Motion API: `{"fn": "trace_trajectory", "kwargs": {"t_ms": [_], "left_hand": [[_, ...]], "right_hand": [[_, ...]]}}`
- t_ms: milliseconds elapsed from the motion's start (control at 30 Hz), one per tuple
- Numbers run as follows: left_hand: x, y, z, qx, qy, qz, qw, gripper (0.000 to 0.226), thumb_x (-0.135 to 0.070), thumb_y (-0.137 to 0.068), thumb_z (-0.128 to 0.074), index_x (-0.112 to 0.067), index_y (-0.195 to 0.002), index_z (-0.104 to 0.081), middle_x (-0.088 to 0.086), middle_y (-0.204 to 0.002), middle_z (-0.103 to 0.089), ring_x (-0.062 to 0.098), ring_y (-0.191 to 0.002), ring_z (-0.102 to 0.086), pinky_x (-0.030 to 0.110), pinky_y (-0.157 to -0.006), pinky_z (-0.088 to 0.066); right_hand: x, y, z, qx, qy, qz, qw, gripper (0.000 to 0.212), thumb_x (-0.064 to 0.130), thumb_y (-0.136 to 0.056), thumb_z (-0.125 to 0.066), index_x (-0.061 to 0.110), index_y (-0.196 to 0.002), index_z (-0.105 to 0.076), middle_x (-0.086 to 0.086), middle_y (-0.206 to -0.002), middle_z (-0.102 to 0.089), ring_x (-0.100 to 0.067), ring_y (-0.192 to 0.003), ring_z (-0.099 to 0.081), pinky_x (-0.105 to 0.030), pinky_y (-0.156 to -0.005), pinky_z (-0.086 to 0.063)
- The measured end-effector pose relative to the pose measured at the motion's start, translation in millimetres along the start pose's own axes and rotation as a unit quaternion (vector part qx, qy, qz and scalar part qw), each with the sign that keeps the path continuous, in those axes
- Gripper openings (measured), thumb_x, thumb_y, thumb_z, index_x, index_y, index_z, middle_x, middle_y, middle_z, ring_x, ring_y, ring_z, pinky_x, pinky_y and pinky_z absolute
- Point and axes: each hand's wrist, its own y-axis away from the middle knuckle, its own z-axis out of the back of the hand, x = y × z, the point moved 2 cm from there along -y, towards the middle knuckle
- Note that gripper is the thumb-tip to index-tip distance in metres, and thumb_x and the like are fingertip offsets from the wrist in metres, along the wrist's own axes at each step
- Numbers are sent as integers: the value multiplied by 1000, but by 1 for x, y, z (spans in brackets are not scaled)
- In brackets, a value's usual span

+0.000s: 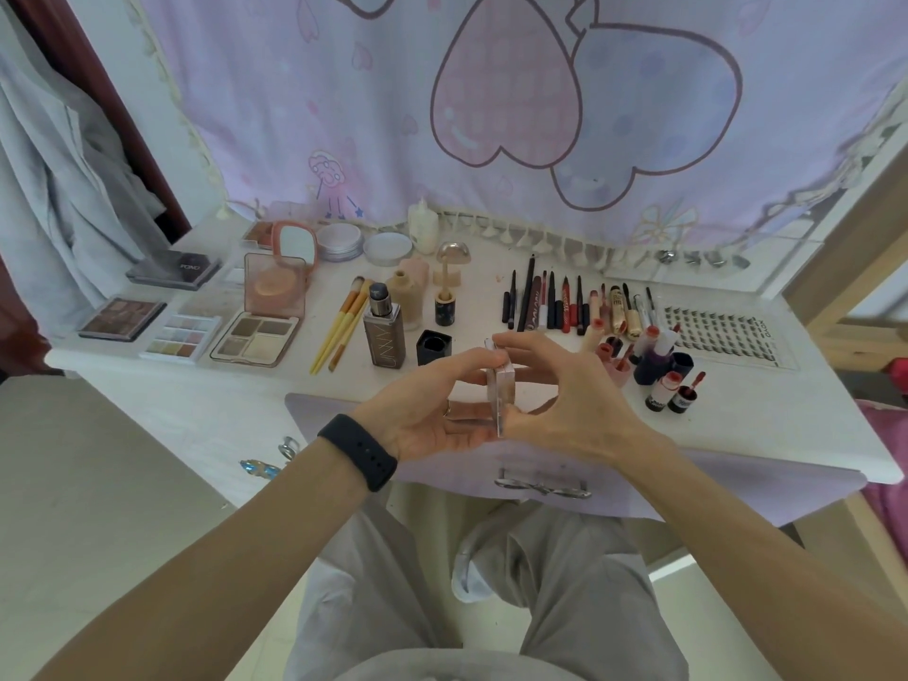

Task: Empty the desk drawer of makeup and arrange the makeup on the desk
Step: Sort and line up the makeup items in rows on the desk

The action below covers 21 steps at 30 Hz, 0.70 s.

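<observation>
Both hands meet over the front edge of the white desk [196,410] and grip one thing between them: a small, square, clear plastic compact with a pinkish inside [501,390], held upright on its edge; the left hand [432,410], with a black wristband [358,452] on its wrist, curls its fingers against the compact's left face; the right hand [565,385] pinches it, fingertips on the top edge and thumb at the bottom edge; whether the compact's lid is parted cannot be told.

Just below the hands lies the lilac drawer front [712,489] with its metal bow-shaped handle [543,484]; its inside is hidden.

Beyond the left hand stand a brown glass foundation bottle [384,331] and a black square cap [434,347]; farther left lie yellow-handled brushes [341,331] and an open beige eyeshadow palette [255,336].

Beyond the right hand lies a row of dark pencils and liners [545,302], side by side; to the right of that hand stand two small red lip-tint bottles [673,390], and past them a clear tray of false lashes [727,336].
</observation>
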Motion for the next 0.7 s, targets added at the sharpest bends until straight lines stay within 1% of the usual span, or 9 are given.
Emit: {"fn": "trace_trajectory", "kwargs": {"t_ms": [33, 100, 167, 300, 400, 467, 533, 600, 700], "left_hand": [[0, -1, -1, 0, -4, 0, 1000, 54, -40, -84, -75, -9, -125, -61, 12, -87, -74, 25, -75, -72, 31, -66, -58], [0, -2, -1, -2, -8, 2, 1000, 47, -41, -84, -75, -9, -116, -63, 14, -88, -74, 28, -76, -72, 31, -67, -58], [1, -2, -1, -2, -8, 5, 1000, 44, -42, -84, -75, -10, -111, -62, 16, -91, -75, 32, -80, -73, 32, -67, -58], [3, -2, 0, 6, -13, 10, 1000, 46, -44, -81, -76, -11, -110, -63, 17, -94, -75, 34, -83, -73, 32, -70, -57], [2, -3, 1, 5, -15, 8, 1000, 44, -44, -80, -76, -14, -110, -63, 16, -94, -76, 32, -81, -73, 31, -68, -57], [2, -3, 0, 3, -18, 6, 1000, 42, -43, -81, -76, -15, -109, -63, 16, -94, -76, 31, -80, -74, 30, -67, -57], [3, -4, 0, 2, -23, 2, 1000, 39, -43, -83, -75, -15, -107, -64, 15, -94, -76, 31, -81, -74, 31, -67, -56], [3, -4, 0, -2, -28, -1, 1000, 39, -44, -83, -75, -15, -107, -64, 15, -93, -76, 31, -81, -74, 31, -67, -55], [2, -4, 1, 7, -33, -3, 999, 42, -45, -83, -75, -13, -108, -64, 13, -90, -76, 28, -75, -73, 30, -66, -56]], "right_hand": [[0, 0, -1, -1, 0, -1, 1000, 68, 38, -73, -69, 38, -139, -52, 32, -118, -63, 12, -115, -61, -30, -87, -61], [0, 0, -1, 6, -4, -1, 1000, 71, 38, -72, -65, 39, -141, -51, 38, -115, -61, 13, -114, -60, -22, -87, -59], [-2, 0, 2, 16, -22, -4, 1000, 74, 37, -71, -66, 38, -144, -51, 39, -117, -61, 13, -115, -60, -15, -83, -57], [-4, 2, 6, 34, -55, -9, 998, 78, 35, -73, -70, 32, -148, -50, 22, -134, -63, 9, -119, -59, -17, -79, -58], [-3, 3, 6, 27, -49, 0, 998, 75, 35, -75, -72, 32, -147, -51, 30, -128, -61, 10, -119, -59, -15, -78, -57], [-4, 3, 5, 23, -42, 2, 999, 74, 28, -77, -73, 32, -147, -51, 34, -125, -60, 10, -118, -59, -13, -75, -56], [-5, 4, 3, 24, -31, 7, 999, 76, 22, -77, -72, 30, -149, -49, 33, -128, -59, 9, -120, -59, -13, -75, -56], [-7, 4, 3, 26, -28, 11, 999, 78, 20, -77, -73, 30, -150, -47, 31, -131, -59, 7, -121, -59, -16, -77, -58], [-11, 4, 6, 32, -71, 1, 997, 72, 29, -76, -80, 36, -143, -53, 24, -131, -65, 1, -118, -64, -23, -82, -60]]}}
